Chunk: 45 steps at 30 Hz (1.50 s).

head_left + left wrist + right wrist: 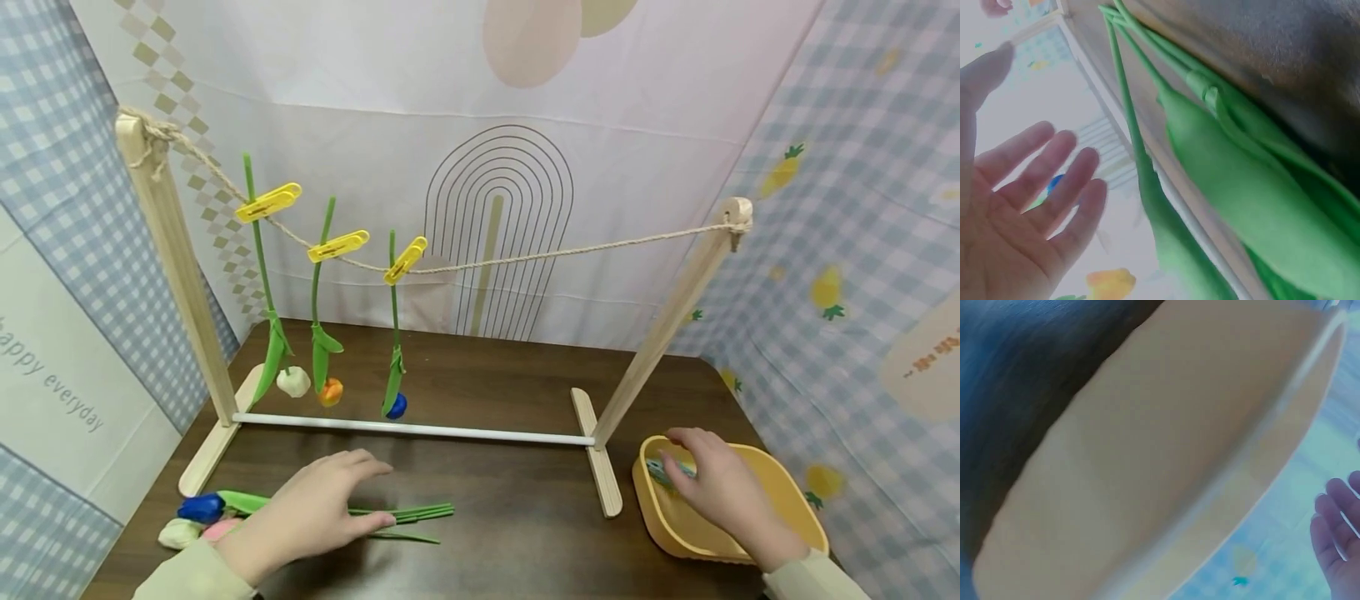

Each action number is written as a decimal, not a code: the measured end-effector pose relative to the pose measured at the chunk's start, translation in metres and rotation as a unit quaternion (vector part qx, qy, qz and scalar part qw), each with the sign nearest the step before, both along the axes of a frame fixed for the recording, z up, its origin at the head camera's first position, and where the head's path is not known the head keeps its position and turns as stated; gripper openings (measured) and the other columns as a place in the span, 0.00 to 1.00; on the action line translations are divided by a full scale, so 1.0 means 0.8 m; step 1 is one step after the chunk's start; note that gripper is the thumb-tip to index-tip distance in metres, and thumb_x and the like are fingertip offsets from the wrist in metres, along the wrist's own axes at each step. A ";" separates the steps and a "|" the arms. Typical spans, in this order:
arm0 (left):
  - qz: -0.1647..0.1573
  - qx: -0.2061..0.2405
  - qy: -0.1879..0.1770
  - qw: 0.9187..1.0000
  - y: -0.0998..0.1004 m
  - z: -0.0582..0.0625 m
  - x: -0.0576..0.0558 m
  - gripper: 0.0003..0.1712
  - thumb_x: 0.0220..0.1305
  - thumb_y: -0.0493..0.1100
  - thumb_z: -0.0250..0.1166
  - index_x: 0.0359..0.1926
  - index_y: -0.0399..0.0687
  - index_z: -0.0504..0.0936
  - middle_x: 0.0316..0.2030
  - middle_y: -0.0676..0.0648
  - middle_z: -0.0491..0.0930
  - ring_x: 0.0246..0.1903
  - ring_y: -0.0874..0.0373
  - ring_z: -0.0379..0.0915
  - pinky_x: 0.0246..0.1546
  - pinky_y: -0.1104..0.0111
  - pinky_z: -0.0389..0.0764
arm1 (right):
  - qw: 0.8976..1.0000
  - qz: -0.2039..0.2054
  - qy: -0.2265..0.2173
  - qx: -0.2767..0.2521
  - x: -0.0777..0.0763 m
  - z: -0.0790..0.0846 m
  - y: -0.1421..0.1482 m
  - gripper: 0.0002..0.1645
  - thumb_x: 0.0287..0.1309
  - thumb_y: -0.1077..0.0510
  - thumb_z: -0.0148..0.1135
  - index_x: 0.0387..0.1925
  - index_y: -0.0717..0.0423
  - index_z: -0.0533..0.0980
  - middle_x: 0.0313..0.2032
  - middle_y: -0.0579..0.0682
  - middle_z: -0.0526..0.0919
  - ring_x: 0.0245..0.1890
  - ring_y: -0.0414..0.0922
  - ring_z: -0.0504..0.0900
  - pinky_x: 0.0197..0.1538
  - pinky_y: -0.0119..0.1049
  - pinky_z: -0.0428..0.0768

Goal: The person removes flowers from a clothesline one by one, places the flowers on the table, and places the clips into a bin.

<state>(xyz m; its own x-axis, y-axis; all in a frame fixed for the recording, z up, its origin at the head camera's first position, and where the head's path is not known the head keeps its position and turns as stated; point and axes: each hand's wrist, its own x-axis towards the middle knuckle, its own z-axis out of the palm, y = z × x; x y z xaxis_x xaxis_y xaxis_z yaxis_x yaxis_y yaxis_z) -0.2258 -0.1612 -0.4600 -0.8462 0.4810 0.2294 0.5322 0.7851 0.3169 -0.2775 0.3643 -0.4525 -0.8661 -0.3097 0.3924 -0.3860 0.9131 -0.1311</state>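
Note:
My left hand (311,508) hovers over a bunch of artificial tulips lying on the table, its fingers spread and holding nothing. Blue (201,508), white (180,533) and pink (222,528) heads show left of the wrist, and green stems (420,512) stick out past the thumb. In the left wrist view the palm (1016,244) is beside the green leaves (1229,175). My right hand (716,483) is above a yellow basket (798,508), fingers apart from the thumb. Teal clothespins (660,473) lie in the basket near its fingertips, partly hidden.
A wooden rack (180,283) carries a sagging rope (570,252). Yellow clothespins (405,260) hold white (293,382), orange (330,392) and blue (396,406) tulips upside down from its left half. A white rod (420,430) joins the rack's feet.

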 end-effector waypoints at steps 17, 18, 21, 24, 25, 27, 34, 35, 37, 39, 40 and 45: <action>0.039 0.175 0.072 0.981 -0.010 0.032 -0.003 0.45 0.47 0.68 0.72 0.63 0.53 0.74 0.56 0.52 0.76 0.54 0.53 0.74 0.49 0.55 0.78 | 0.958 0.223 0.177 -0.018 -0.025 0.062 -0.129 0.25 0.53 0.45 0.67 0.47 0.58 0.79 0.41 0.48 0.82 0.41 0.47 0.79 0.45 0.45 0.77; 0.042 0.185 0.074 0.979 -0.009 0.035 -0.004 0.45 0.46 0.67 0.72 0.63 0.53 0.74 0.56 0.52 0.76 0.54 0.54 0.73 0.49 0.55 0.78 | 0.954 0.232 0.187 -0.022 -0.026 0.069 -0.138 0.27 0.53 0.43 0.67 0.47 0.59 0.79 0.41 0.49 0.82 0.41 0.48 0.79 0.45 0.46 0.77; 0.050 0.216 0.075 0.972 -0.008 0.044 -0.006 0.45 0.46 0.64 0.75 0.64 0.54 0.73 0.54 0.56 0.77 0.54 0.57 0.73 0.51 0.57 0.76 | 0.945 0.254 0.205 -0.032 -0.027 0.091 -0.166 0.29 0.54 0.41 0.67 0.48 0.59 0.79 0.43 0.49 0.82 0.42 0.48 0.79 0.46 0.46 0.77; 0.055 0.242 0.079 0.965 -0.005 0.054 -0.008 0.44 0.46 0.61 0.76 0.64 0.57 0.72 0.51 0.59 0.76 0.51 0.59 0.74 0.50 0.58 0.76 | 0.934 0.272 0.227 -0.038 -0.027 0.111 -0.189 0.29 0.53 0.41 0.67 0.48 0.59 0.79 0.42 0.49 0.82 0.42 0.48 0.79 0.45 0.46 0.77; 0.055 0.250 0.083 0.963 -0.004 0.057 -0.010 0.44 0.45 0.60 0.77 0.64 0.56 0.72 0.50 0.60 0.76 0.51 0.59 0.74 0.51 0.59 0.75 | 0.931 0.277 0.232 -0.040 -0.028 0.117 -0.195 0.29 0.54 0.41 0.67 0.48 0.59 0.79 0.42 0.49 0.82 0.42 0.49 0.79 0.46 0.46 0.77; 0.053 0.264 0.097 0.958 -0.002 0.063 -0.013 0.44 0.45 0.57 0.78 0.64 0.56 0.72 0.50 0.59 0.76 0.50 0.59 0.74 0.51 0.61 0.76 | 0.925 0.288 0.242 -0.044 -0.028 0.129 -0.206 0.29 0.54 0.41 0.67 0.49 0.59 0.79 0.42 0.49 0.82 0.41 0.49 0.79 0.45 0.47 0.77; 0.055 0.309 0.130 0.941 0.008 0.083 -0.025 0.42 0.45 0.49 0.79 0.63 0.53 0.74 0.50 0.55 0.78 0.51 0.59 0.75 0.50 0.61 0.75 | 0.898 0.328 0.290 -0.048 -0.030 0.171 -0.245 0.28 0.52 0.44 0.69 0.47 0.61 0.79 0.40 0.51 0.82 0.39 0.50 0.80 0.44 0.47 0.78; 0.057 0.312 0.131 0.939 0.009 0.086 -0.027 0.42 0.45 0.49 0.79 0.63 0.53 0.74 0.50 0.56 0.78 0.50 0.59 0.75 0.50 0.60 0.75 | 0.893 0.334 0.297 -0.049 -0.030 0.177 -0.251 0.28 0.51 0.44 0.69 0.46 0.61 0.79 0.40 0.51 0.82 0.39 0.50 0.80 0.44 0.47 0.78; 0.064 0.316 0.131 0.937 0.013 0.091 -0.029 0.41 0.46 0.50 0.79 0.63 0.54 0.74 0.50 0.56 0.78 0.50 0.60 0.74 0.48 0.59 0.75 | 0.886 0.345 0.306 -0.048 -0.029 0.191 -0.263 0.28 0.51 0.44 0.69 0.46 0.61 0.80 0.40 0.52 0.82 0.40 0.50 0.80 0.45 0.47 0.78; 0.070 0.319 0.130 0.936 0.017 0.096 -0.032 0.41 0.46 0.51 0.79 0.63 0.55 0.74 0.52 0.56 0.77 0.51 0.59 0.74 0.47 0.58 0.74 | 0.881 0.355 0.309 -0.049 -0.030 0.203 -0.274 0.28 0.52 0.43 0.69 0.45 0.61 0.80 0.40 0.52 0.82 0.41 0.51 0.80 0.47 0.47 0.77; 0.073 0.320 0.129 0.936 0.019 0.098 -0.033 0.41 0.47 0.51 0.78 0.64 0.55 0.73 0.53 0.56 0.76 0.52 0.59 0.73 0.48 0.58 0.74 | 0.880 0.357 0.310 -0.050 -0.030 0.209 -0.280 0.28 0.52 0.43 0.68 0.46 0.61 0.80 0.40 0.52 0.82 0.41 0.51 0.80 0.48 0.47 0.76; 0.071 0.333 0.123 0.932 0.028 0.109 -0.038 0.43 0.51 0.53 0.76 0.67 0.53 0.68 0.60 0.54 0.70 0.58 0.56 0.70 0.58 0.60 0.71 | 0.875 0.364 0.314 -0.060 -0.030 0.233 -0.304 0.29 0.53 0.42 0.67 0.46 0.61 0.79 0.40 0.53 0.82 0.42 0.51 0.78 0.50 0.47 0.73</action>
